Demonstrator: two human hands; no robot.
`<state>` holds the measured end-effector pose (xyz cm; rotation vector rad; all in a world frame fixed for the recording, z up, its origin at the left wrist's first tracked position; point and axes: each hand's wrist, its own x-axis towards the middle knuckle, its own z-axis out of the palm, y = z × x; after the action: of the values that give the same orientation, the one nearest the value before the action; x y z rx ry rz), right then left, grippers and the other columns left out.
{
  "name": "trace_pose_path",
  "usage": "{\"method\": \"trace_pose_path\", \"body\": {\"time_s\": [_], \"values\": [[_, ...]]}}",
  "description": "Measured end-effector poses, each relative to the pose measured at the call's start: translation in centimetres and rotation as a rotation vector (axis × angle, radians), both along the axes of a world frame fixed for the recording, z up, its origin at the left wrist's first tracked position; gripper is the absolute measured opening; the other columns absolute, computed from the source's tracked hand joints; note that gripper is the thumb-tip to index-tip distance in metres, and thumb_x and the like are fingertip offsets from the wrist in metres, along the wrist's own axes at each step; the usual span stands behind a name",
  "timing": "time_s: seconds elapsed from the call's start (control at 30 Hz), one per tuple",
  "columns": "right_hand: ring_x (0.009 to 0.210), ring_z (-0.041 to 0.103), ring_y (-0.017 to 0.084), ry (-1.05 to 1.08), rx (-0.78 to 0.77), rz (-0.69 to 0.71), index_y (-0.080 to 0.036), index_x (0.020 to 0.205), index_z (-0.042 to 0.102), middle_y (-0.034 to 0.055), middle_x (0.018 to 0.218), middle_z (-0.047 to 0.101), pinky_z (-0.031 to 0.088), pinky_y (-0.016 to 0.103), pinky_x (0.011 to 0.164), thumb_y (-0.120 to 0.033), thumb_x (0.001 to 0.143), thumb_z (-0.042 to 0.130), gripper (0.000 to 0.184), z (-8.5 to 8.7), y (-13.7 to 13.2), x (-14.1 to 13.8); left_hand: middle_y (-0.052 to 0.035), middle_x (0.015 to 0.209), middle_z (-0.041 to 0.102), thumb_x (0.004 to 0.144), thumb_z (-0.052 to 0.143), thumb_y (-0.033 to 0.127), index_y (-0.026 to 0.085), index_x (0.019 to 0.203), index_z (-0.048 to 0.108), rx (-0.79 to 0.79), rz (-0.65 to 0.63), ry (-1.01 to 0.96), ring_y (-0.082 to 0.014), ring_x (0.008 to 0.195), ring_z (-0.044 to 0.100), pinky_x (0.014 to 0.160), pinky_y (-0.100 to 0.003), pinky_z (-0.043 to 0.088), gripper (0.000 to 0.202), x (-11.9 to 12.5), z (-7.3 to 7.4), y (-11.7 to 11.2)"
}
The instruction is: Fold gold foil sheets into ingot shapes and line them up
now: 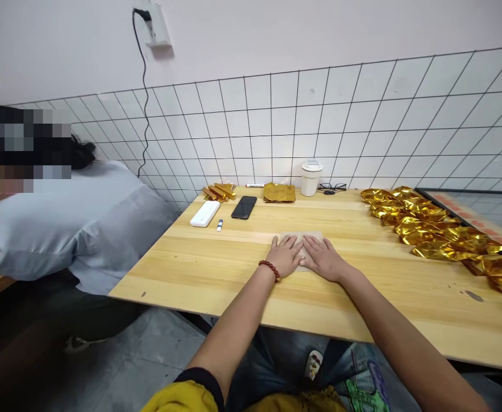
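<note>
A pale, thin square sheet that looks like paper [303,268] lies flat on the wooden table [216,274] in front of me. My left hand [285,254], with a red bead bracelet [270,268] at its wrist, rests palm down on the sheet's left part. On its right part lies my right hand [320,257], also palm down. Both hands have their fingers stretched out, and their thumbs almost meet. Much of the sheet is hidden under them.
Behind the hands are a black phone [244,207], a white power bank [205,213], a small blue-white tube [220,225], a stack of gold sheets [279,193], a lidded white cup [311,178] and glasses [333,187]. Crinkled gold foil pieces [439,229] lie right. A person [87,223] sits left.
</note>
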<state>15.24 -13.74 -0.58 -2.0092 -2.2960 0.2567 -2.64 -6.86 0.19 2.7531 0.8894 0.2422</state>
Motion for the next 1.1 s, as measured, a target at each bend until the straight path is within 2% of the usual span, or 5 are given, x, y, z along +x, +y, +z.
{"method": "trace_pose_path", "body": {"time_s": [0.2, 0.53, 0.73, 0.93, 1.1], "values": [[0.154, 0.012, 0.029, -0.032, -0.072, -0.125, -0.019, 0.161, 0.017, 0.0100, 0.167, 0.012, 0.001, 0.062, 0.121, -0.072, 0.094, 0.015, 0.085, 1.0, 0.0, 0.2, -0.0074, 0.161, 0.035, 0.097, 0.044, 0.053, 0.031, 0.146, 0.045, -0.003, 0.089, -0.006, -0.0339, 0.149, 0.028, 0.116, -0.075, 0.002, 0.055, -0.3, 0.1, 0.0], [0.155, 0.011, 0.030, -0.066, -0.073, -0.215, -0.018, 0.161, 0.017, 0.0090, 0.168, 0.011, -0.002, 0.066, 0.119, -0.071, 0.094, 0.014, 0.085, 0.3, 0.6, 1.3, -0.0088, 0.160, 0.037, 0.095, 0.039, 0.065, 0.027, 0.144, 0.048, 0.019, 0.159, -0.006, -0.0379, 0.147, 0.028, 0.117, -0.072, 0.001, 0.063, -0.5, 0.4, -0.3], [0.154, 0.015, 0.031, -0.041, -0.015, -0.261, -0.021, 0.160, 0.020, 0.0094, 0.168, 0.016, 0.009, 0.066, 0.119, -0.068, 0.096, 0.017, 0.080, -0.3, 0.7, 2.3, -0.0076, 0.162, 0.034, 0.094, 0.038, 0.066, 0.028, 0.144, 0.047, 0.016, 0.146, 0.020, -0.0366, 0.147, 0.025, 0.118, -0.069, 0.011, 0.064, -0.3, 0.4, -0.1], [0.153, 0.018, 0.032, -0.051, 0.052, -0.253, -0.021, 0.159, 0.026, 0.0112, 0.166, 0.021, 0.013, 0.064, 0.118, -0.068, 0.096, 0.019, 0.078, 0.1, 0.1, 1.8, -0.0068, 0.161, 0.035, 0.094, 0.035, 0.068, 0.028, 0.144, 0.047, 0.024, 0.151, 0.013, -0.0366, 0.146, 0.026, 0.117, -0.068, 0.012, 0.065, -0.3, 0.4, 0.1], [0.151, 0.023, 0.029, -0.032, 0.082, -0.276, -0.022, 0.156, 0.033, 0.0100, 0.165, 0.026, 0.016, 0.064, 0.118, -0.056, 0.101, 0.023, 0.065, 0.0, 0.2, 1.8, -0.0054, 0.162, 0.034, 0.093, 0.035, 0.069, 0.030, 0.144, 0.046, 0.023, 0.155, 0.043, -0.0355, 0.147, 0.025, 0.118, -0.066, 0.012, 0.065, -0.3, 0.5, 0.1]]}}
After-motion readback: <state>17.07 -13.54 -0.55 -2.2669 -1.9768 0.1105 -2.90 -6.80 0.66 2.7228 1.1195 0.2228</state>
